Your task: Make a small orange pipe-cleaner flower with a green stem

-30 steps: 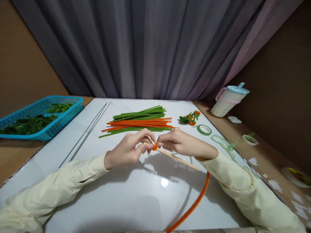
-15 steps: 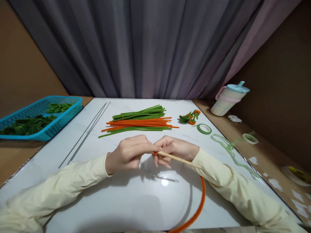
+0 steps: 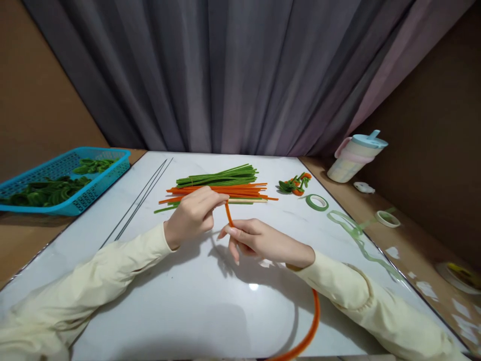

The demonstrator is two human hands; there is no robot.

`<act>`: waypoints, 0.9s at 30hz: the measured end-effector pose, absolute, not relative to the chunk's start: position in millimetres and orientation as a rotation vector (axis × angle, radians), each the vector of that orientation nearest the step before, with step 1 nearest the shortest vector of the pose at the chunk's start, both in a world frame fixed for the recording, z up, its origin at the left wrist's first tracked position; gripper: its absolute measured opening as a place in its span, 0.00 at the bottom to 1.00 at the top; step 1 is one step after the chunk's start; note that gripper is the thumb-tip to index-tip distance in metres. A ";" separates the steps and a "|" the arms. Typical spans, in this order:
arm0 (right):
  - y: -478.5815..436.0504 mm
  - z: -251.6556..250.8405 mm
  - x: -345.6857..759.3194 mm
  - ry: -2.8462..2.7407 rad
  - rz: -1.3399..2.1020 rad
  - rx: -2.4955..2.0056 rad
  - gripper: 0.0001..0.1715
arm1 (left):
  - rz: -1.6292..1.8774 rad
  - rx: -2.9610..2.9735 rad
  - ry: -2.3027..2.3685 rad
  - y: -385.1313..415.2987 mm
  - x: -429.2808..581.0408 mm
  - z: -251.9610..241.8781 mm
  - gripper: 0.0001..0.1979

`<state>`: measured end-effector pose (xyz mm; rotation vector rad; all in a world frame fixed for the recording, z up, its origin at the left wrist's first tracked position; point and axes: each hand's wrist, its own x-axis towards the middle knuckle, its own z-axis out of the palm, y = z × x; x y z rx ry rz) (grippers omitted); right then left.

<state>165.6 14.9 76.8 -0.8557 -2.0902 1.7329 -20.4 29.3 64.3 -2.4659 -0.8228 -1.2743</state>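
My left hand [image 3: 195, 213] is closed in a pinch near the front of the pile of pipe cleaners [image 3: 218, 189]. It grips the top end of an orange pipe cleaner [image 3: 228, 214] together with a pale wooden stick [image 3: 248, 200] that points right. My right hand [image 3: 255, 239] is just below and to the right, thumb and forefinger pinched on the same pipe cleaner, the other fingers loosely spread. The long orange tail [image 3: 313, 321] passes under my right sleeve and curves toward the near table edge.
A blue basket [image 3: 93, 188] of green curled pieces sits at the left. Two thin metal wires [image 3: 141, 200] lie beside it. At the right are small finished orange-green pieces [image 3: 295, 184], green tape rolls [image 3: 316, 202], loose tape [image 3: 356, 235] and a lidded cup [image 3: 355, 159].
My left hand rose toward the pile and the stick swung from slanting down-right to pointing right. My right hand dropped lower along the orange pipe cleaner, so a short stretch shows between the hands.
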 end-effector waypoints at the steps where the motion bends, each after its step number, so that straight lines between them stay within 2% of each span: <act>1: 15.7 79.6 168.0 -2.199 1.617 -0.912 0.17 | -1.208 -2.473 -0.834 31.3 -21.3 62.2 0.19; 9: 22.2 92.2 180.4 -2.757 0.842 -0.969 0.12 | -0.728 -2.650 -0.957 26.6 -17.8 56.4 0.17; 17: 30.7 102.5 196.8 -2.904 0.156 -1.113 0.18 | -0.919 -2.941 -1.019 23.3 -16.7 68.2 0.16; 20: 35.3 102.4 201.9 -2.838 0.110 -1.080 0.21 | -1.013 -3.047 -1.038 17.1 -14.0 79.5 0.16; 22: 38.5 100.4 203.6 -2.812 0.149 -0.999 0.18 | -1.067 -3.103 -1.062 13.6 -12.7 86.0 0.15; 27: 44.8 93.8 203.1 -2.739 0.442 -0.833 0.14 | -1.159 -3.230 -1.244 10.2 -10.9 92.7 0.10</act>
